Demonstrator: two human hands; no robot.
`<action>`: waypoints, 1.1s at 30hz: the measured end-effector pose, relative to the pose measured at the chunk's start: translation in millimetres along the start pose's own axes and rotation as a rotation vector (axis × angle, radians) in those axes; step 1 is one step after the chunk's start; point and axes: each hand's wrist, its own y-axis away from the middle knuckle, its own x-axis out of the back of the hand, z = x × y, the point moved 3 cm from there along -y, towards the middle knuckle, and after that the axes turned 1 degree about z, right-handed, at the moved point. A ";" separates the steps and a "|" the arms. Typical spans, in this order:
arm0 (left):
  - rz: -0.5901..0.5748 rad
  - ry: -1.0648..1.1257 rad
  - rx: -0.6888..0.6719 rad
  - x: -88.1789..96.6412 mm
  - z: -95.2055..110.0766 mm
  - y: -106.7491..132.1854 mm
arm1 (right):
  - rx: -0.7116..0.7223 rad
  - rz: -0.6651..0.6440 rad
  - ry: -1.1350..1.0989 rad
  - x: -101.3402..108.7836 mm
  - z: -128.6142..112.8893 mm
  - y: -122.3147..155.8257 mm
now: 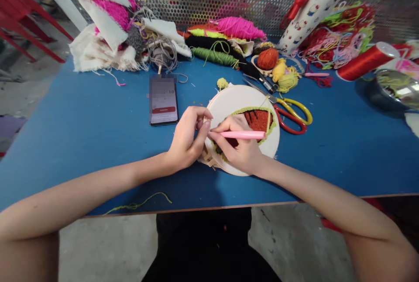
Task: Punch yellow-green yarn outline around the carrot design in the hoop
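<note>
A round embroidery hoop (pixel 229 103) with white cloth lies on the blue table (pixel 81 125). On the cloth is a tufted orange and black patch edged in yellow-green (pixel 258 118). My right hand (pixel 240 149) is closed round a pink punch needle (pixel 244 135), its tip pointing left at the cloth. A yellow-green thread runs up from the needle. My left hand (pixel 186 140) is curled over the hoop's left rim, fingers pinched against it.
A phone (pixel 163 101) lies left of the hoop. Scissors with red and yellow handles (pixel 291 114) lie to its right. Yarn balls and skeins (pixel 229 42), cloth scraps (pixel 104 33) and a red thread spool (pixel 366 60) crowd the back. A loose thread (pixel 140 204) lies by the front edge.
</note>
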 end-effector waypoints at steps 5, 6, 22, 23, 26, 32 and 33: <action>-0.017 0.009 0.014 0.0 0.2 -0.7 | -0.250 0.098 -0.412 4.4 12.3 3.1; -0.017 0.012 0.017 0.0 0.0 -0.8 | -0.283 0.127 -0.490 5.1 14.2 3.4; -0.016 0.044 0.031 -0.9 -2.2 -1.1 | -0.284 0.175 -0.556 5.0 16.2 3.3; -0.014 0.044 0.026 -0.8 -2.0 -1.0 | -0.240 0.153 -0.503 4.2 15.1 4.2; -0.009 0.033 0.003 -0.6 -1.6 -0.5 | -0.042 0.106 -0.254 2.2 7.8 5.5; -0.006 0.046 -0.011 -1.2 -1.1 -0.9 | 0.083 0.003 0.000 -0.3 -0.3 3.3; -0.008 0.052 0.000 -1.6 -1.3 -1.1 | 0.017 0.017 -0.084 0.8 2.0 3.1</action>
